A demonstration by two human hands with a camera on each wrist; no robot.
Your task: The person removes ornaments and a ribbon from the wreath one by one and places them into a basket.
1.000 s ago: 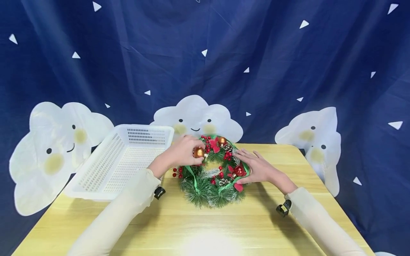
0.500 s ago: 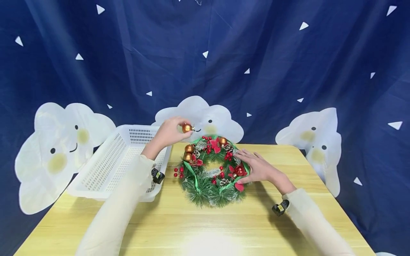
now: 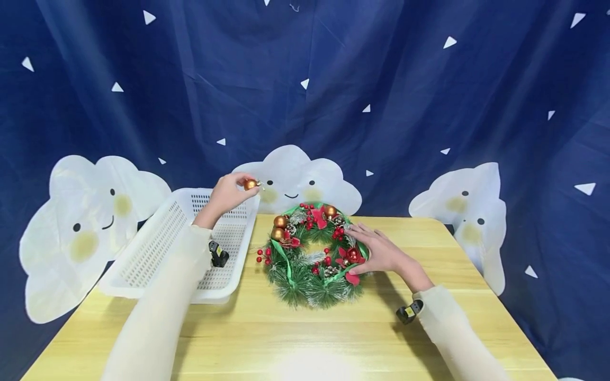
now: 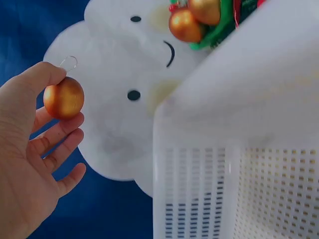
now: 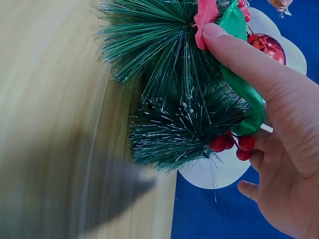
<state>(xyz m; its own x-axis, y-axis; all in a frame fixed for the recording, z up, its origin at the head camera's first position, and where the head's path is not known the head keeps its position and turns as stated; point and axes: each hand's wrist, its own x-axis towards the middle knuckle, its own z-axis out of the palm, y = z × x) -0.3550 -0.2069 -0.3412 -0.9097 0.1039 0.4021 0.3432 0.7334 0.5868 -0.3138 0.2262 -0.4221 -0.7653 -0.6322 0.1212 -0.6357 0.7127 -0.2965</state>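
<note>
A basket (image 3: 147,250) stands left of the wreath (image 3: 305,278), on whose right side a spread right hand (image 3: 376,251) rests; raised off the wreath's far left, the left hand (image 3: 226,196) pinches a gold bauble (image 3: 250,184), likely light, slick and fragile, best held near its cap.

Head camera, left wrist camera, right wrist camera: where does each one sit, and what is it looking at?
Head: worn on the person's head, facing forward and down at the table, white basket and wreath; both sleeves, the left hand and the right hand show.
Left wrist: worn there, looking past the left hand and its golden ball toward the basket; fingers and palm show.
Right wrist: worn there, looking at the wreath's side; the right hand's thumb and fingers show.
Shared: head and left wrist both see the golden ball and basket.
</note>
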